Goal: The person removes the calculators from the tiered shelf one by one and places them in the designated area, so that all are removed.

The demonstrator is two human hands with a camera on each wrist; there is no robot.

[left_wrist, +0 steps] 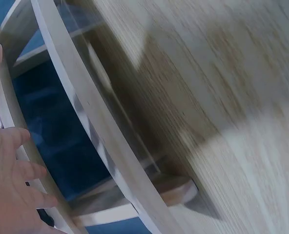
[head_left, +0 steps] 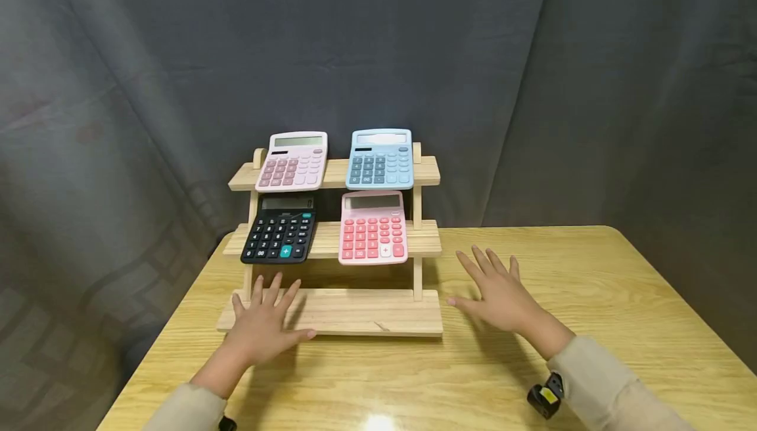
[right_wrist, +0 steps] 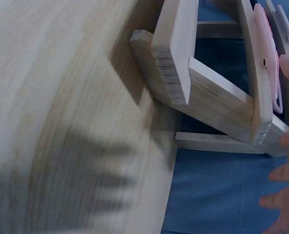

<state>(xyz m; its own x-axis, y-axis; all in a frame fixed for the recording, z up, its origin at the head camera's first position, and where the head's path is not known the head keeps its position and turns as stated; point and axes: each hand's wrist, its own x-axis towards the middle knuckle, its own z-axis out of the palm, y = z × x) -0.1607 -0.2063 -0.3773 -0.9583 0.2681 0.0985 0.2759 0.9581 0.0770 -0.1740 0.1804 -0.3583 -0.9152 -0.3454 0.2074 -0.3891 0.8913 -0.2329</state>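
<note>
A three-step wooden rack [head_left: 378,313] stands on the table. On its top step lean a pale pink calculator [head_left: 292,162] at the left and a light blue calculator [head_left: 380,159] at the right. Below them, the middle step carries a black calculator [head_left: 279,229] and a pink calculator [head_left: 373,228] with coral keys. My left hand [head_left: 263,329] is spread in front of the bottom step's left end, fingers straight; whether it touches the wood I cannot tell. Off the rack's right side, my right hand [head_left: 499,296] hangs above the table with fingers spread, holding nothing.
The wooden tabletop [head_left: 591,299] stretches out to the right of the rack. Dark grey curtains [head_left: 461,89] hang behind and at both sides. A black strap device [head_left: 545,397] is on the right wrist.
</note>
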